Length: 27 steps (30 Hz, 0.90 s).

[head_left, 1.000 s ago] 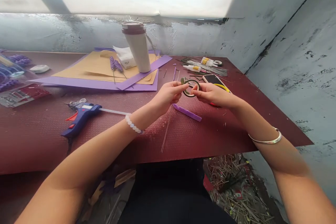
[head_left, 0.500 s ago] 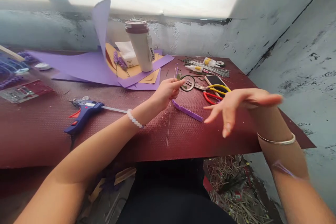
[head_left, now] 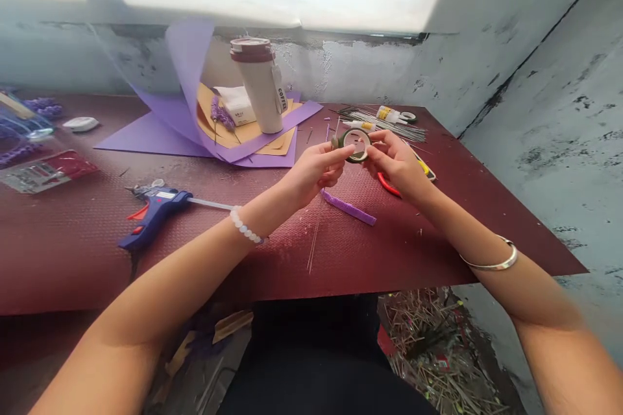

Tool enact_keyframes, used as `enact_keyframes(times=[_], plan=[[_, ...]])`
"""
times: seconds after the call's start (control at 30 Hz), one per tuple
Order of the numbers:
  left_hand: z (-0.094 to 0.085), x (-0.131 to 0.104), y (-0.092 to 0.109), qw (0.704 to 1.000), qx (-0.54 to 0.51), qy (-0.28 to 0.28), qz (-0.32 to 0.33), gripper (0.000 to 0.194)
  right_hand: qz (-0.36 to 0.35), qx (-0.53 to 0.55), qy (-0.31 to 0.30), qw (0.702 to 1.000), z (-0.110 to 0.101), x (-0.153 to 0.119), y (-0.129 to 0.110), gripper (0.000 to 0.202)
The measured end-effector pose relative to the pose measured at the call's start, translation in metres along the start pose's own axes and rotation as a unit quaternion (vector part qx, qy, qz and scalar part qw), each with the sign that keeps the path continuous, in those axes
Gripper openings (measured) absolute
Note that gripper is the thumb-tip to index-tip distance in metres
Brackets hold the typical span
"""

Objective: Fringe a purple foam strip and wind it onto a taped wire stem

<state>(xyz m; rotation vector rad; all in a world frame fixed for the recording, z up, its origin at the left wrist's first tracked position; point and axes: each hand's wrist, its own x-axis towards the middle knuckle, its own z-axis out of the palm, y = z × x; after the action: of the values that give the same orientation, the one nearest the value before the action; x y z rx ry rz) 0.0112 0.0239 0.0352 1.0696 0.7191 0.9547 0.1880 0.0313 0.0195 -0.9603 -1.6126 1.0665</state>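
Observation:
A roll of dark green tape (head_left: 344,140) with a pale core is held up over the table between my two hands. My left hand (head_left: 318,172) pinches its left side. On its right side my right hand (head_left: 396,162) grips the rim between thumb and fingers. Beneath them lies a strip of purple pipe cleaner (head_left: 349,209), with thin wires (head_left: 315,243) beside it. Partly hidden behind my right hand are red-handled pliers or scissors (head_left: 388,185) and a phone (head_left: 430,170).
A blue glue gun (head_left: 158,211) lies at left. Purple paper (head_left: 141,135), a coffee cup (head_left: 260,87) and a tissue pack (head_left: 238,106) stand behind. Glue bottles (head_left: 389,115) and several wires (head_left: 409,131) lie at the back right. The red-brown table (head_left: 272,266) ends at the front.
My right hand has come in from the right, where it was spread open, and now grips the tape roll. The tall curl of purple paper at the left has shifted.

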Motion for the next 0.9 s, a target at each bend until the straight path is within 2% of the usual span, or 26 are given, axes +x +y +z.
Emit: enact_keyframes(times=[0.1,0.23,0.43,0.57,0.73,0.83,0.9], plan=[[-0.001,0.001,-0.001,1.000,0.002,-0.011,0.002,0.026,0.043,0.046,0.017,0.998,-0.002,-0.001,-0.006,0.026],[-0.002,0.002,-0.001,1.000,0.005,-0.005,0.010,0.031,0.069,0.065,0.055,0.994,-0.004,0.001,-0.010,0.016],[-0.003,0.004,-0.002,0.997,0.075,0.031,0.003,0.025,0.065,0.060,0.171,0.981,-0.001,0.002,-0.009,0.016],[-0.002,0.004,-0.003,0.982,0.168,0.069,0.050,0.024,0.087,0.050,0.167,0.981,0.000,0.002,-0.007,0.023],[-0.005,0.005,-0.006,0.937,0.304,0.123,0.123,0.022,0.093,0.014,0.164,0.982,-0.006,0.005,-0.004,0.026],[-0.009,0.008,-0.006,0.920,0.348,0.127,0.125,0.018,0.111,-0.016,0.162,0.980,-0.011,0.006,-0.005,0.022],[-0.012,0.009,-0.005,0.915,0.362,0.135,0.116,0.015,0.135,-0.076,0.138,0.978,-0.014,0.007,-0.006,0.021]])
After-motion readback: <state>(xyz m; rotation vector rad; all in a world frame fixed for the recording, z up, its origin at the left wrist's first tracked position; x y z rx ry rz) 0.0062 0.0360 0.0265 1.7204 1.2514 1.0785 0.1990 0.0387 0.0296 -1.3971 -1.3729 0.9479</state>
